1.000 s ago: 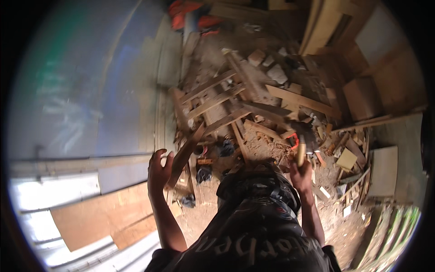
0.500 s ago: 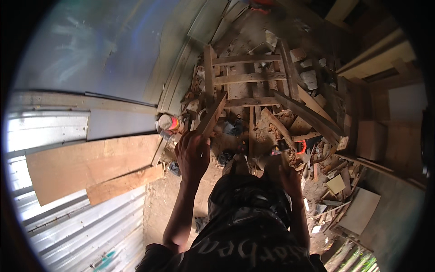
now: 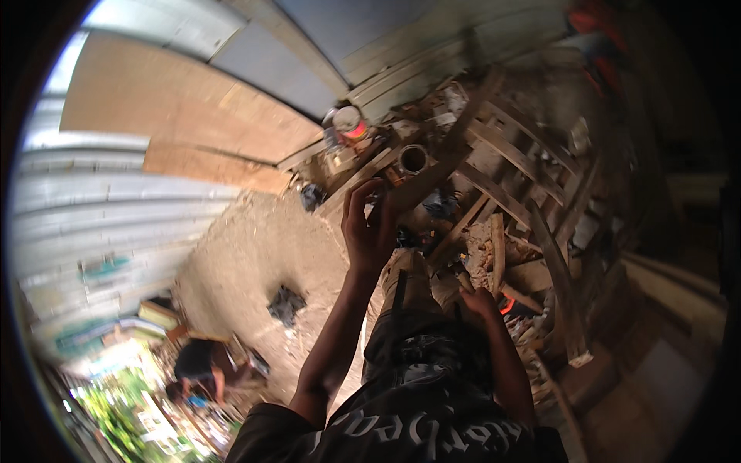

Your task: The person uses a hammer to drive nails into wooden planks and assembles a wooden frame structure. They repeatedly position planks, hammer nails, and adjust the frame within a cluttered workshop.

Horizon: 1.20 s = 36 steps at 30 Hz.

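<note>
Compared with half a second ago, the long wooden slat point(image 3: 444, 166) now stands higher in the picture and leans more steeply up toward the right, and the left hand point(image 3: 369, 225) has risen with it. This hand is closed around the lower end of the slat, the fingers curled over its upper edge. The slat runs from the hand up across the heap of scrap wood point(image 3: 525, 208), and its far end seems to lie among the crossing boards there.

The right hand point(image 3: 480, 302) is below the slat, low on the near side of the heap, beside something orange-red. It rests on the rubble, but I cannot tell if it is open or grips anything, because the picture is blurred there.

I judge that the step in hand is pulling this slat free from the heap. The next move calls for a firm lift along the slat's own line, so that it does not catch on the boards crossing it.

Just beyond the slat, a round can point(image 3: 413, 159) stands open. Farther left of the slat is a white and red bucket point(image 3: 349, 122), against the board wall point(image 3: 177, 100). Well below the slat, on the sandy ground point(image 3: 255, 262), another person point(image 3: 197, 369) crouches.
</note>
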Each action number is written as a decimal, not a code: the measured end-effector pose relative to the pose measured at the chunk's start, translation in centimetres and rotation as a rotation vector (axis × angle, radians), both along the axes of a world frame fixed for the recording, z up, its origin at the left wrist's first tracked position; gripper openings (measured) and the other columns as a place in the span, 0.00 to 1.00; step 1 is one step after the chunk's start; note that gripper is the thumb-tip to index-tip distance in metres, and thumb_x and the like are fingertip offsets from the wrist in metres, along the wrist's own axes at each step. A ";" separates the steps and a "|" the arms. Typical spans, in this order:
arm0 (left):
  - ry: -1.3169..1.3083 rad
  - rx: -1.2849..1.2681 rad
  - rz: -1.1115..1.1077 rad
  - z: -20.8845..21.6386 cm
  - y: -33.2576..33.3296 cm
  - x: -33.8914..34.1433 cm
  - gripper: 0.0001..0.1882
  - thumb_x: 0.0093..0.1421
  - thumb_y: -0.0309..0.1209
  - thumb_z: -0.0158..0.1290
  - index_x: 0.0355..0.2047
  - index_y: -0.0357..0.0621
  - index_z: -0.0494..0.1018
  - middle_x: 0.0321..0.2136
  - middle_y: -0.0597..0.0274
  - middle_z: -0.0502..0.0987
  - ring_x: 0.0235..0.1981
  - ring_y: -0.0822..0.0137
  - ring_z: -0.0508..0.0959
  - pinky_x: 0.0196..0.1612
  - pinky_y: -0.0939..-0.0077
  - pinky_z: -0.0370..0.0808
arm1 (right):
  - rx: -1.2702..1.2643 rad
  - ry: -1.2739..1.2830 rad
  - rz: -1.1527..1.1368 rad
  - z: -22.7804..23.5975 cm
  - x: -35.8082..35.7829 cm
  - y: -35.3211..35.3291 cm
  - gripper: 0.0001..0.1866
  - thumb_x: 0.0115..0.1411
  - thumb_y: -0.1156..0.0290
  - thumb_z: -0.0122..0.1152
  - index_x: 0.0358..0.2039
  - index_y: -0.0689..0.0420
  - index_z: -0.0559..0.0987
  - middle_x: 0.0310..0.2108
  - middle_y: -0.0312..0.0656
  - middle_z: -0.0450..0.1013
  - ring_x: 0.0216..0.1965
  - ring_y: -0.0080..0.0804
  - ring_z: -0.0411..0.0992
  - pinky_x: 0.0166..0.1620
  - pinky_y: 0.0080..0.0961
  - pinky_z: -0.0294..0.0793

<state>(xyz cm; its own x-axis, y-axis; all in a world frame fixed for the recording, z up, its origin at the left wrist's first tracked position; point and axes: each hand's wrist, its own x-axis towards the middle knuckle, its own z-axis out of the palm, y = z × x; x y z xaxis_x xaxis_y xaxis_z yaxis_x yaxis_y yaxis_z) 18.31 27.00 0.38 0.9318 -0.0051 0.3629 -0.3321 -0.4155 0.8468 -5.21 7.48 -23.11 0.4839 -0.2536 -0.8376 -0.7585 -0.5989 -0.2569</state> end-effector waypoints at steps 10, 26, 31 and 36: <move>0.092 -0.066 0.113 -2.8 1.4 -5.2 0.15 0.57 0.23 0.58 0.46 0.42 0.76 0.50 0.54 0.76 0.51 0.59 0.77 0.51 0.67 0.74 | 0.100 0.252 -0.036 -10.2 -1.6 -7.8 0.32 0.57 0.49 0.57 0.52 0.64 0.71 0.38 0.56 0.75 0.38 0.47 0.76 0.43 0.40 0.73; 0.387 -0.537 0.066 -3.0 1.1 -5.1 0.18 0.68 0.37 0.46 0.54 0.42 0.69 0.47 0.60 0.76 0.48 0.68 0.75 0.49 0.70 0.72 | -0.004 -0.103 -0.303 -2.1 4.4 -7.5 0.27 0.64 0.45 0.50 0.25 0.60 0.73 0.14 0.39 0.65 0.13 0.32 0.64 0.20 0.37 0.62; 0.241 -0.286 0.009 -3.7 1.9 -5.2 0.23 0.60 0.34 0.57 0.55 0.45 0.69 0.44 0.59 0.78 0.44 0.63 0.79 0.46 0.72 0.74 | 0.276 -0.421 -0.256 7.8 9.4 -3.2 0.30 0.64 0.40 0.46 0.25 0.59 0.70 0.16 0.35 0.63 0.15 0.28 0.64 0.21 0.32 0.63; 0.254 -0.096 -0.060 -3.5 4.0 -4.8 0.30 0.51 0.28 0.65 0.55 0.48 0.68 0.43 0.59 0.79 0.44 0.60 0.80 0.46 0.71 0.76 | 0.634 -0.850 -0.336 16.7 10.8 1.3 0.23 0.67 0.47 0.48 0.27 0.55 0.66 0.15 0.29 0.58 0.13 0.16 0.56 0.17 0.19 0.56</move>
